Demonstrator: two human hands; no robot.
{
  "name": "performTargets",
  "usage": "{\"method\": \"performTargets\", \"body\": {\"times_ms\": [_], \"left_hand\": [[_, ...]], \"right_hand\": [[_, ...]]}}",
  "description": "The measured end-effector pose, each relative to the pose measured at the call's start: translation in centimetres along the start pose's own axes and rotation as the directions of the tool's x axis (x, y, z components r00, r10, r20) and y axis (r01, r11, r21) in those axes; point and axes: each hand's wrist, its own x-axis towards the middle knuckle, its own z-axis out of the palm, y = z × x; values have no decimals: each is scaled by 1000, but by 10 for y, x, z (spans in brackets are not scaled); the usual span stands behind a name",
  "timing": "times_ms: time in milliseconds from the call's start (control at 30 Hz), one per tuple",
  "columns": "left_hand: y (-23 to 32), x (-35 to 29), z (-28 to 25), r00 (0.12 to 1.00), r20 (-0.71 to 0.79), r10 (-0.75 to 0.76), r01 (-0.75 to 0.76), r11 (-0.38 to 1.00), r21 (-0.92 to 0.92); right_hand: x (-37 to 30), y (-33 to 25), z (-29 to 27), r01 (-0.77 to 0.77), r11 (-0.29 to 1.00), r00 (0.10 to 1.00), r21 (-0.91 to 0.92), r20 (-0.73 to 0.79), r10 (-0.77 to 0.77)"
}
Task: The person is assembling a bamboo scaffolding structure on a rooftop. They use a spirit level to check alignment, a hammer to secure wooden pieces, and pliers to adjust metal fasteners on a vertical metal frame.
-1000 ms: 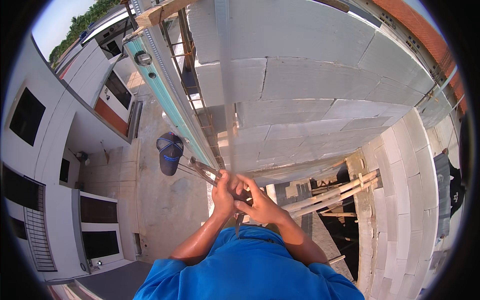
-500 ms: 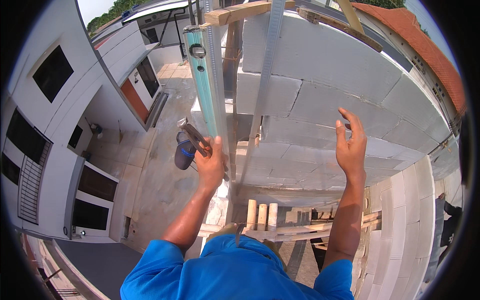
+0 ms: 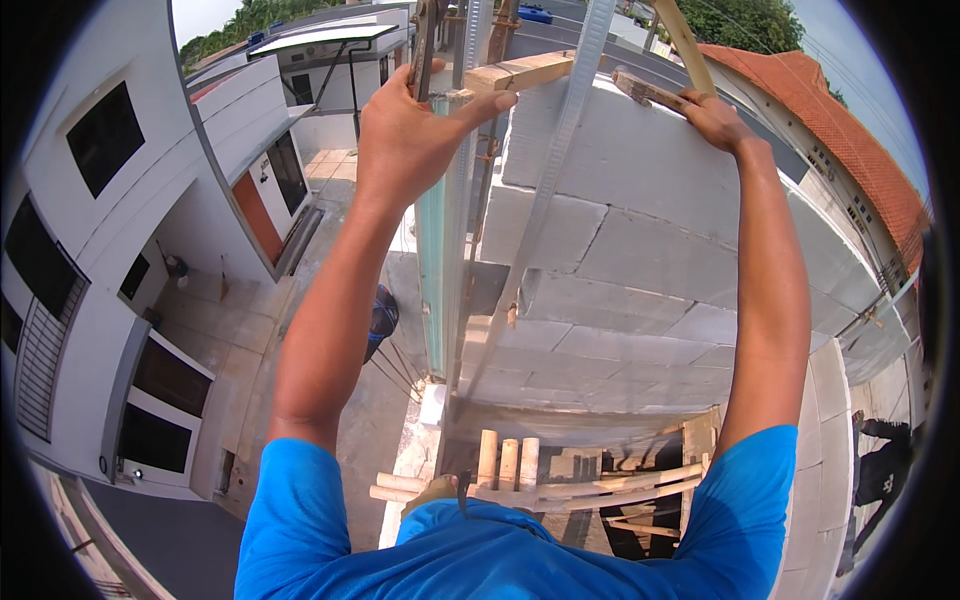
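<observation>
My left hand [image 3: 405, 135] is raised at the top of the upright teal spirit level [image 3: 432, 250]. Its fingers close round a dark metal hand tool [image 3: 424, 50] whose exact kind I cannot make out. The thumb stretches right, by a short wooden batten [image 3: 520, 72]. My right hand [image 3: 722, 122] reaches to the top of the white block wall [image 3: 640, 240], its fingers closed over the near end of a worn wooden board [image 3: 648, 92]. Behind the level stands a perforated metal profile [image 3: 474, 50]; a second metal strip [image 3: 565, 130] slants down the wall's face.
Bamboo poles [image 3: 600, 487] cross below me, with an opening beneath them. A dark cap-like object [image 3: 382, 315] is left of the level. Another block wall [image 3: 815, 440] stands at right, with a person [image 3: 880, 470] beyond it. A slanted timber [image 3: 683, 45] rises behind my right hand.
Both hands have moved up and away from me. The left has gone from the level's middle to its top, still with the tool; the right, empty before, now grips the wooden board.
</observation>
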Motion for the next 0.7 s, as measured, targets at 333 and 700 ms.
{"method": "performTargets", "body": {"times_ms": [333, 700], "left_hand": [[-36, -18, -4, 993, -93, -75, 74, 997, -9], [-94, -96, 54, 947, -301, -115, 142, 987, 68]], "right_hand": [[-43, 0, -5, 16, 994, 994, -107, -104, -27], [-80, -70, -35, -289, 872, 954, 395, 42, 297]]}}
